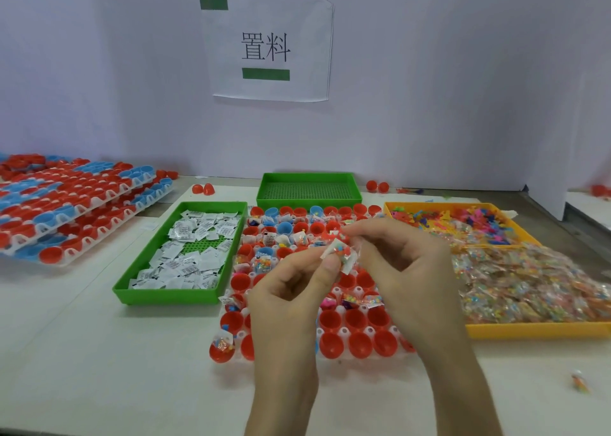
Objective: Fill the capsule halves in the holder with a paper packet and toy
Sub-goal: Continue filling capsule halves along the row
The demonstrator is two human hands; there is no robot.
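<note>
A white holder (pixel 344 331) in front of me carries rows of red and blue capsule halves; the far rows hold packets and toys, the near red halves (pixel 358 343) look bare. Above its middle my left hand (pixel 291 290) and my right hand (pixel 393 257) both pinch one small clear packet of coloured beads (pixel 342 253). White paper packets (pixel 188 253) lie in a green tray (pixel 165 295) to the left. A yellow tray (pixel 535 329) on the right holds bead packets (pixel 529 283) and plastic toys (pixel 469 220).
Stacked holders of red and blue halves (pixel 66 204) sit at the far left. An empty green tray (pixel 309 187) stands behind the holder. Loose red halves (pixel 203 189) lie near the wall. A stray packet (pixel 578 381) lies at the right front.
</note>
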